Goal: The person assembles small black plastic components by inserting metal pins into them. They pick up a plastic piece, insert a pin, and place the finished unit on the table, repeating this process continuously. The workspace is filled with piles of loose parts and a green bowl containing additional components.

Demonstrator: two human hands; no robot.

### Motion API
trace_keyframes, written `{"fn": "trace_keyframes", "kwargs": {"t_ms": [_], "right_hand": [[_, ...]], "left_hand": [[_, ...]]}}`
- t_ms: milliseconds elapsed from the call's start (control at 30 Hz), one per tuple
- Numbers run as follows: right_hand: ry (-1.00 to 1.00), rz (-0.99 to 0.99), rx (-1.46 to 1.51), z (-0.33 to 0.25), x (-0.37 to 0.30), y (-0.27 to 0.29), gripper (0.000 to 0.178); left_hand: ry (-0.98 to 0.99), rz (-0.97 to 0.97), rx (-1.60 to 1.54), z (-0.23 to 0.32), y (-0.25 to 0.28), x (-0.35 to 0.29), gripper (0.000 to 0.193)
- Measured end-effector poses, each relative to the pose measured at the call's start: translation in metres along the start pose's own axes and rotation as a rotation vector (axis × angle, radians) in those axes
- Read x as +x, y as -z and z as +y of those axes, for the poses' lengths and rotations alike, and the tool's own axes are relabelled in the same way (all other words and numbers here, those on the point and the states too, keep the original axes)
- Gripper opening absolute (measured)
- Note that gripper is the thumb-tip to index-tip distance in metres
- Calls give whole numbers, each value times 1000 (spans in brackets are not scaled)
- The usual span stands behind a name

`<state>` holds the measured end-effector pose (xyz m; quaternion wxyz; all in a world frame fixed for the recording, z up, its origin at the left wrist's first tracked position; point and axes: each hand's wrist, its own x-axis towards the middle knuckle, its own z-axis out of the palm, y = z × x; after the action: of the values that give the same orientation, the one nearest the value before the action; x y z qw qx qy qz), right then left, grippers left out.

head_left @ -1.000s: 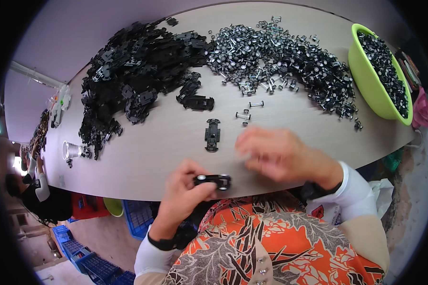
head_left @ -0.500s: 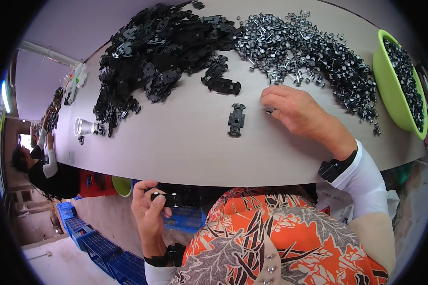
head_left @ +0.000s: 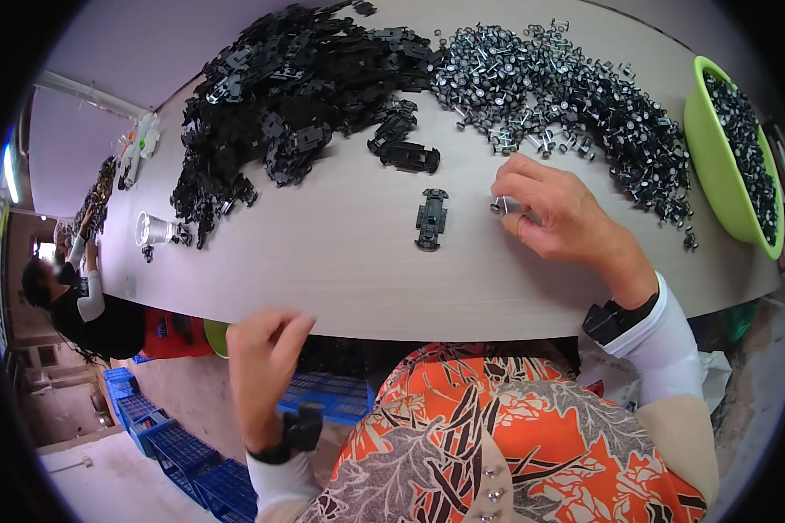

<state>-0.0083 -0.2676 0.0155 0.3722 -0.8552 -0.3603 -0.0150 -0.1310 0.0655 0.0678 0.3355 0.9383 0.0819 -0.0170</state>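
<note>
My right hand [head_left: 556, 209] is over the table, its fingers closed on a wheel axle [head_left: 498, 206], a small metal rod with dark wheels. Just left of it lies a single black toy car chassis [head_left: 430, 220], lengthwise away from me. My left hand [head_left: 266, 353] is at the table's front edge, slightly blurred, with thumb and fingers apart and nothing visible in it. Two or three more chassis [head_left: 408, 157] lie beyond the single one, by the large chassis pile [head_left: 279, 96]. A heap of wheel axles [head_left: 532, 83] spreads across the far right.
A green basin [head_left: 705, 131] of wheel axles stands at the table's right. A clear cup [head_left: 153, 230] sits on the left. Below the edge are blue crates [head_left: 327, 397], one with black parts. Another person [head_left: 87, 305] sits at the far left.
My left hand has risen toward the table edge and no longer shows the wheeled chassis it held. My right hand has shifted slightly right, with the axle now more visible.
</note>
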Motion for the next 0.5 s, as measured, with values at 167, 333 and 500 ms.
{"fn": "trace_keyframes", "kwargs": {"t_ms": [167, 333, 500], "right_hand": [[-24, -73, -93, -15, -7, 2, 23], [-22, -42, -152, -7, -23, 2, 16], [-49, -53, -164, -4, -25, 1, 15]], "left_hand": [[-490, 67, 191, 52, -74, 64, 24], [-559, -85, 204, 74, -103, 100, 24], [-215, -322, -284, 86, -106, 108, 19]]}}
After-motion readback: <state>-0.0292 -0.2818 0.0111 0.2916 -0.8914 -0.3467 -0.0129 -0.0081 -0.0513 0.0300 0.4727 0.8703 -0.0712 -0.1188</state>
